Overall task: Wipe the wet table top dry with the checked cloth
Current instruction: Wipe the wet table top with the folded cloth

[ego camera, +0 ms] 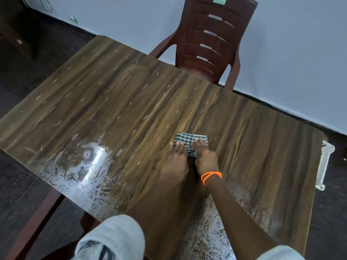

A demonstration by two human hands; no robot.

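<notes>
Head view shows both hands pressed flat on the checked cloth [189, 140], which lies folded into a small pad near the middle of the wood-grain counter [116, 87]. The left hand [176, 162] covers the pad's left part and the right hand [205, 159], with an orange thread [211, 176] at the wrist, covers its right part; neither grip is closed around the fabric, since the fingers lie spread and press it down rather than pinch it. Water still shows in shiny, beaded patches on the near left part of the counter [84, 166] and in a strip on the near side beside the right forearm [212, 222], so much of the job looks undone. The main risk I see is that so small a pad will soak through quickly and then smear water instead of lifting it. With no pinch on the fabric, a fast stroke could also let the hands slide off or the folds bunch up. Pushing outward may drive water over the edge toward the brown chair [210, 40] or the white basket [324, 162] just beside the right edge.
</notes>
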